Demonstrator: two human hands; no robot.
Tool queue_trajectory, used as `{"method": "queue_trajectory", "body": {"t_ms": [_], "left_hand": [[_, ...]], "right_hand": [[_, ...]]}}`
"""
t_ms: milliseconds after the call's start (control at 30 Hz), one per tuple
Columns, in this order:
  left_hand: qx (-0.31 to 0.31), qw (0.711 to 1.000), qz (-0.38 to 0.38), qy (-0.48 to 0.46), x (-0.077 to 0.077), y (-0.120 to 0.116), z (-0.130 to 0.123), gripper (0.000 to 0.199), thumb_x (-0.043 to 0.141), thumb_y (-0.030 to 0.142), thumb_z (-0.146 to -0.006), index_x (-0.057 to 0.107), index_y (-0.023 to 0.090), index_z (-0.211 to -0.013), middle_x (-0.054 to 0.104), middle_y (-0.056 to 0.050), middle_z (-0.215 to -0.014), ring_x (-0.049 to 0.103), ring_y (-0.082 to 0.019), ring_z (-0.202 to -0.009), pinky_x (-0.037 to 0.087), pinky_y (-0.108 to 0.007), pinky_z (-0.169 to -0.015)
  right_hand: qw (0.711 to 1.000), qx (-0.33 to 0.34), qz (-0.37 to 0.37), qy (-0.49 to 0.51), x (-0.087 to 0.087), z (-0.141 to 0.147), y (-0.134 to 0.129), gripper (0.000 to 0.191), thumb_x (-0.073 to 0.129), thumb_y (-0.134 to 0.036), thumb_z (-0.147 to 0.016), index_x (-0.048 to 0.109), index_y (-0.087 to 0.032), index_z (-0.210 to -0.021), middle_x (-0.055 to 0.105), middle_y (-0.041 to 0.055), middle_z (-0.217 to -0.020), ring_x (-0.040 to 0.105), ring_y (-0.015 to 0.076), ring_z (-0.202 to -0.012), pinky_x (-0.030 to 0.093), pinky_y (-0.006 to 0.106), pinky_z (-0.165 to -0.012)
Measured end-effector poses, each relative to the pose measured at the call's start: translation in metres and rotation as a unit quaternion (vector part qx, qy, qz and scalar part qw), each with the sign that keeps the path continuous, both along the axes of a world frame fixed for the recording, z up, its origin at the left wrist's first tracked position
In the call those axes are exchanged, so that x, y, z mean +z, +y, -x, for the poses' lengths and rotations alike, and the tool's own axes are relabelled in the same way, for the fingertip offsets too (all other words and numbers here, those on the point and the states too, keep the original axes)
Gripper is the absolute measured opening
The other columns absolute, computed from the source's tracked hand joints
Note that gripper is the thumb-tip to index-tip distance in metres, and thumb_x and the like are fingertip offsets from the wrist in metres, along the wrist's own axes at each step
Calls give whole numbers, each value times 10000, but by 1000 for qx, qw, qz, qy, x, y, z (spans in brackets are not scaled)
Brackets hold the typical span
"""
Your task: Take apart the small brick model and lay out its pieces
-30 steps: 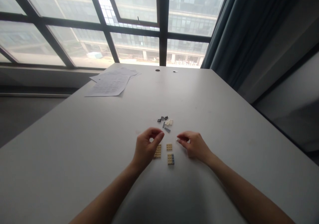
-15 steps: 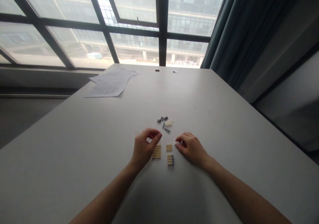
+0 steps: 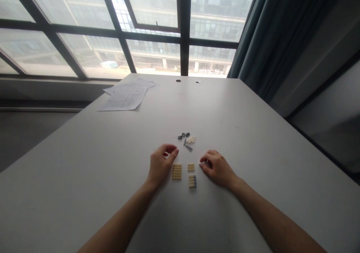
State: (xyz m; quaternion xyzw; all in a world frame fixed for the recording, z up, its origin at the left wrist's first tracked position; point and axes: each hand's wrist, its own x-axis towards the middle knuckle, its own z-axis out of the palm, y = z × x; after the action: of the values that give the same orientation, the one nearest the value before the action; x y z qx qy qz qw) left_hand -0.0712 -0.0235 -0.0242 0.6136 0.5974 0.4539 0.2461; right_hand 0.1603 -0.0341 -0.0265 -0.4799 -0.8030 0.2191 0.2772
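Note:
My left hand [image 3: 162,165] rests beside a tan studded plate [image 3: 177,172], thumb and forefinger brought together; whatever may be between the tips is too small to see. To the right, my right hand [image 3: 216,166] lies on the table with its fingers curled in a pinch. A small white piece [image 3: 200,164] barely shows at its fingertips, mostly hidden. Between the hands is a small tan plate [image 3: 191,167]. Nearer to me lies a tan building brick [image 3: 191,181] with a blue-grey strip [image 3: 194,181] along its right side.
Beyond the hands lie white pieces [image 3: 191,139], grey strips [image 3: 188,147] and several small dark pieces [image 3: 187,134]. Printed papers [image 3: 123,97] lie at the white table's [image 3: 253,140] far left. A window and a dark curtain [image 3: 253,39] stand behind.
My left hand has shifted slightly left, uncovering more of the tan plate. My right hand has moved a little right, and less of the white piece shows at its fingertips.

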Motion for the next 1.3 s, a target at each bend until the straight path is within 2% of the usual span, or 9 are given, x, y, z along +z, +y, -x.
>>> {"method": "queue_trajectory", "body": {"t_ms": [133,267,433,533,667,933,1067,1200,1300], "left_hand": [[-49,995,48,75,-5,20,5,345,617,388,-757,651,175,-1027,682,-62,-952,622,-185,-815,499,-302,-724],[-67,988,56,126,-2,53,4,425,623,332,-737,635,156,-1123,653,-81,-1010,605,-184,-786,501,-332,-782],[-101,974,45,196,-2,91,-4,475,601,218,-716,628,181,-1189,623,-86,-1100,608,-194,-837,477,-341,-872],[-125,964,30,231,-4,102,-7,424,577,179,-711,675,221,-1121,630,-63,-1133,598,-221,-940,441,-357,-945],[-142,956,6,257,-5,104,-9,307,564,203,-745,720,240,-1007,664,-50,-1081,564,-255,-1034,404,-382,-993],[-146,963,-24,227,-6,98,-11,216,551,244,-795,721,213,-925,665,-92,-990,577,-265,-997,410,-393,-980],[-141,975,-36,170,-2,95,-10,178,579,232,-772,711,208,-889,653,-97,-965,575,-267,-985,413,-408,-975],[-108,990,-45,77,9,87,-10,183,600,257,-765,697,198,-909,645,-86,-983,575,-247,-997,409,-408,-984],[-86,996,-31,-6,19,68,-14,276,596,354,-792,677,165,-976,661,-87,-962,620,-209,-872,488,-381,-860]], "right_hand": [[999,-16,2,37,-2,-1,0,158,662,-174,-781,648,-196,-937,595,41,-936,542,173,-835,451,299,-756],[998,-30,9,56,-3,0,0,168,667,-212,-795,640,-200,-960,595,35,-925,541,166,-798,455,293,-725],[997,-32,0,65,-5,0,0,159,653,-212,-806,635,-208,-964,599,36,-943,546,166,-812,459,283,-708],[997,-33,-4,66,-6,0,0,164,646,-208,-811,630,-209,-974,600,36,-940,548,165,-812,461,280,-705],[998,-30,-5,55,-7,-1,0,162,644,-215,-816,634,-208,-978,604,39,-953,551,162,-803,463,286,-720],[997,-36,-34,59,-5,1,0,128,623,-194,-828,637,-197,-955,614,37,-917,561,169,-827,459,304,-770],[996,-45,-44,62,-4,1,0,109,612,-189,-833,636,-197,-939,613,35,-886,560,171,-813,459,303,-752],[995,-46,-51,70,-5,0,0,104,603,-176,-830,636,-197,-926,613,33,-856,564,176,-814,462,304,-746],[993,-55,-58,91,-5,0,0,125,597,-158,-821,634,-193,-936,617,37,-862,563,174,-794,468,312,-743]]}}
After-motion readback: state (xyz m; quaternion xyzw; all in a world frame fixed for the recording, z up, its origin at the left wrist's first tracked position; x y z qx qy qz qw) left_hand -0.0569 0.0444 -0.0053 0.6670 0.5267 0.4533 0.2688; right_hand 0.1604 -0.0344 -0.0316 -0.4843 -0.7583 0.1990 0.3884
